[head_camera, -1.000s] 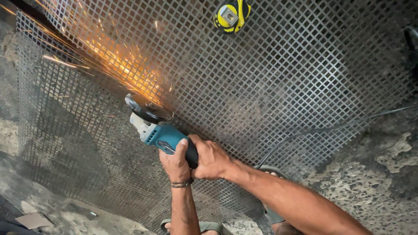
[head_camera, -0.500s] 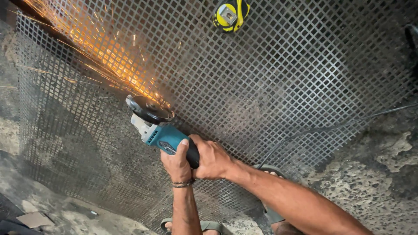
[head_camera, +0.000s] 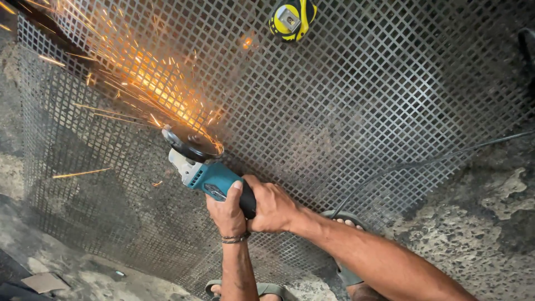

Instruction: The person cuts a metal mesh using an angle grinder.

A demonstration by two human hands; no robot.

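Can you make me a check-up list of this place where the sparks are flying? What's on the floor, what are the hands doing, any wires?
Surface: square-holed metal mesh sheet lying flat on rough concrete floor.
Job's things: teal angle grinder, disc on the mesh, orange sparks spraying up-left.
Clutter: yellow tape measure resting on the mesh; flat scrap at lower left.
Hands: left hand and right hand both grip the grinder's body.
Cables: black cord trailing right across the mesh.
Surroundings: sandalled feet on the mesh edge.
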